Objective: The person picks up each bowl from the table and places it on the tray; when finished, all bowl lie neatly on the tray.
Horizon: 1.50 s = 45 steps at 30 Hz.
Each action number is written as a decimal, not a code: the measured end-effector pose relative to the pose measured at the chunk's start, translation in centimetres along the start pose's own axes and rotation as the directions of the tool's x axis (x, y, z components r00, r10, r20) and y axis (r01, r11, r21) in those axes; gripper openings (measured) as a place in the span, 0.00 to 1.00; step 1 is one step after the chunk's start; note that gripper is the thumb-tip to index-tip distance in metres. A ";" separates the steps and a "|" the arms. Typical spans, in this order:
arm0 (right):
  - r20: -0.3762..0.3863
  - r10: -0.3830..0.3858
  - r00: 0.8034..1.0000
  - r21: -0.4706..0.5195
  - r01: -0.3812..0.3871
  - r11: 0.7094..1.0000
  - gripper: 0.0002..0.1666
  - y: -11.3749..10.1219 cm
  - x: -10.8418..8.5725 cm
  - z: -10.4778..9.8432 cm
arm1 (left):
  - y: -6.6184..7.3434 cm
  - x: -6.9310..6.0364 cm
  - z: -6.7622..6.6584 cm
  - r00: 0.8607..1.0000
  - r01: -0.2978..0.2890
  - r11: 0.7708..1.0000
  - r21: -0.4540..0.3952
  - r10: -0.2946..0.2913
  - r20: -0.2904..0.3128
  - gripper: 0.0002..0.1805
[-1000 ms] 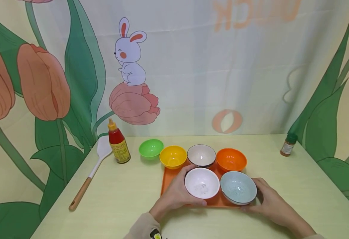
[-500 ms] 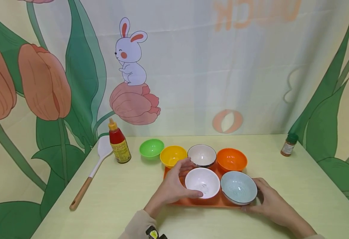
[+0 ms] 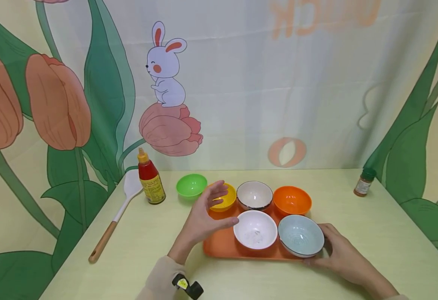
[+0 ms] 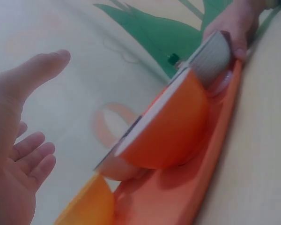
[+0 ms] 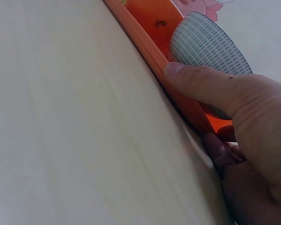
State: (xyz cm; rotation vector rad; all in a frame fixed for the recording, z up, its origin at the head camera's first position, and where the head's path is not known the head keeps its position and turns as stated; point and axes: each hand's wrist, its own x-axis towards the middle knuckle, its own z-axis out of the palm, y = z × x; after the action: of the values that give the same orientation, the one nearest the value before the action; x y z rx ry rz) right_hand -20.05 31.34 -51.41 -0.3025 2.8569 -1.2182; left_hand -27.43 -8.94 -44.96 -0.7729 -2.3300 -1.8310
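My left hand (image 3: 202, 215) is raised over the left side of an orange tray (image 3: 219, 246), fingers spread and holding nothing. Its thumb overlaps the rim of a bowl (image 3: 255, 230) that is white inside and, in the left wrist view, orange outside. My right hand (image 3: 340, 254) grips the tray's near right corner, with the thumb (image 5: 201, 84) on the rim and fingers curled at the edge. Beside it on the tray sits a pale blue bowl (image 3: 301, 235) with a dashed outer pattern. A yellow bowl (image 3: 226, 198), partly hidden by my left hand, stands at the back left.
A dark-rimmed white bowl (image 3: 254, 195) and an orange bowl (image 3: 292, 201) stand along the tray's back. Left of them are a green bowl (image 3: 191, 186), a red sauce bottle (image 3: 151, 179) and a spatula (image 3: 115, 218). A small spice jar (image 3: 364, 183) is far right.
My left hand has let go of the white-inside bowl and moved up and left, its fingers spreading. The right hand has stayed at the tray corner; the bowls have kept their places.
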 end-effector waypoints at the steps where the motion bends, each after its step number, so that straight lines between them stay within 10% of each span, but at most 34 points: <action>1: 0.004 0.003 1.000 0.002 -0.003 1.000 0.62 0.0 0.0 0.0 | 0.1 0.1 -0.4 1.000 0.001 1.000 0.002 -0.001 -0.015 0.56; 20: 0.013 0.015 1.000 0.004 -0.015 1.000 0.63 0.0 0.1 -0.2 | -2.9 2.6 -8.1 0.966 0.093 0.992 0.089 -0.068 -0.250 0.54; 45: 0.013 0.034 0.999 0.020 -0.035 0.999 0.64 0.1 0.2 -0.1 | -10.7 3.9 -9.7 0.893 0.390 0.911 0.133 -0.339 -0.297 0.72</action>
State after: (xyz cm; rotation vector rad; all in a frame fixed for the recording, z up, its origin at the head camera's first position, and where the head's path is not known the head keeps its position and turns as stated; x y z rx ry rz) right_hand -20.24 31.47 -51.37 -0.2583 2.8248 -1.2338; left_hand -37.80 -18.31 -50.34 -0.0509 -2.5389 -1.6662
